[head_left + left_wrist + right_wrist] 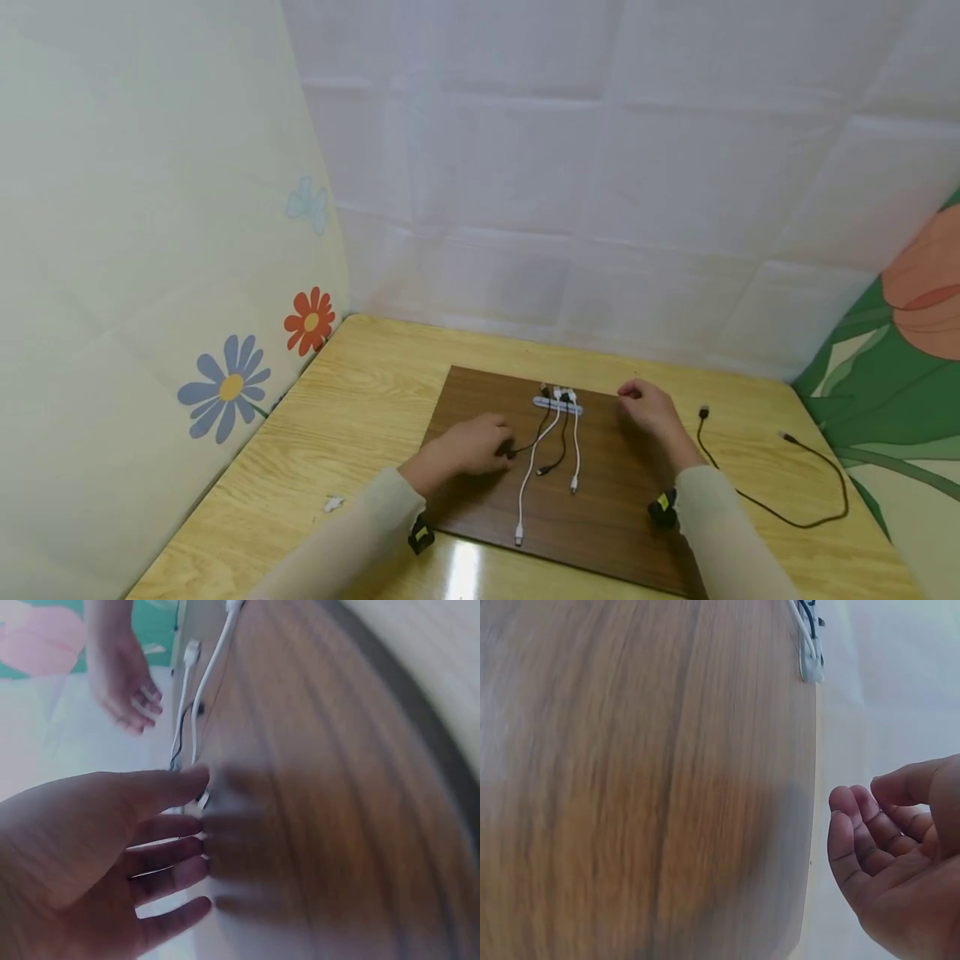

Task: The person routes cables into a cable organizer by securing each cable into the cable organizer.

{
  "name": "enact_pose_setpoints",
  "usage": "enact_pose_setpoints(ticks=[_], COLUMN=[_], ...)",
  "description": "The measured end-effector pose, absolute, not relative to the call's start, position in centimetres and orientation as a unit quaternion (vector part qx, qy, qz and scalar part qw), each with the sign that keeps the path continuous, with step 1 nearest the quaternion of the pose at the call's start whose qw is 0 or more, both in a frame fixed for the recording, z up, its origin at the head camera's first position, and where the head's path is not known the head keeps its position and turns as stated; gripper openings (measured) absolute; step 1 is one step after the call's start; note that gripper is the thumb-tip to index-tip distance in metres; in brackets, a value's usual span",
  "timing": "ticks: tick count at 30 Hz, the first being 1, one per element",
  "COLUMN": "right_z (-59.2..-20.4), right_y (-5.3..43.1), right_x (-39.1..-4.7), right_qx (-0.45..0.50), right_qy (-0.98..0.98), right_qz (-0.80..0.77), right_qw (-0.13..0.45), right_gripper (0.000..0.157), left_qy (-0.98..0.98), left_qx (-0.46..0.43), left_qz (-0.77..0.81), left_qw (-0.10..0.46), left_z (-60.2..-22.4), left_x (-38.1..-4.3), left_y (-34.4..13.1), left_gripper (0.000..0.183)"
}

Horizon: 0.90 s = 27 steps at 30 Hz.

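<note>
A brown wooden board (615,517) lies on the table with a pale cable holder (540,402) near its far edge. Two white cables (577,446) and two black cables (565,433) run from the holder toward the near side. My left hand (476,443) is low over the board's left part, beside one black cable's end. In the left wrist view its thumb and fingers are spread apart, with a small plug (203,799) showing between thumb and index finger. Beyond the board's far edge, right of the holder, my right hand (900,855) has loosely curled fingers and holds nothing.
A loose black cable (813,525) curves across the table on the right, with its plug (703,412) near the right hand. A small white scrap (333,503) lies on the left. Hanging cloths (480,167) border the table's back and sides.
</note>
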State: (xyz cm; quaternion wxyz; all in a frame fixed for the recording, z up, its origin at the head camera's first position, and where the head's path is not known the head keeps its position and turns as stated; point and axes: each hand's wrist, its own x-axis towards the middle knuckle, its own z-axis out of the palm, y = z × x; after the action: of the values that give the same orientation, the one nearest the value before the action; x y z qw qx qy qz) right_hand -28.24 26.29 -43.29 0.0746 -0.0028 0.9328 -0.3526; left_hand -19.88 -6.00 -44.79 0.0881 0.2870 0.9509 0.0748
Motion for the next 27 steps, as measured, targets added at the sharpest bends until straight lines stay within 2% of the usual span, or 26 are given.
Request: enact_pose_setpoints(ticks=[7,13,22,27], right_z=[-42.8,-42.3,-42.5,-42.6], right_y=[28.1,30.3,33.7,35.1], right_x=[-28.0,-27.6,-26.9,-26.6], right_qx=[-0.014,-0.008,0.013,0.063], right_qy=[0.941,0.948,0.952,0.952], right_qz=[-0.332,-0.314,-0.301,-0.291], right_qw=[0.066,0.051,0.053,0.07], right_gripper=[0.025,0.027,0.038,0.048], left_qy=[0.944,0.939,0.94,0.942], left_qx=[0.278,0.251,0.242,0.24], left_qz=[0.087,0.093,0.086,0.076], left_qw=[0.158,0.216,0.224,0.222], left_z=[-43.3,-42.8,-42.4,-42.4], left_x=[-19.3,-18.6,-18.2,-18.3], left_y=[-8.9,-9.6,-9.4,-9.3], left_gripper=[0.073,0.099,0.103,0.103])
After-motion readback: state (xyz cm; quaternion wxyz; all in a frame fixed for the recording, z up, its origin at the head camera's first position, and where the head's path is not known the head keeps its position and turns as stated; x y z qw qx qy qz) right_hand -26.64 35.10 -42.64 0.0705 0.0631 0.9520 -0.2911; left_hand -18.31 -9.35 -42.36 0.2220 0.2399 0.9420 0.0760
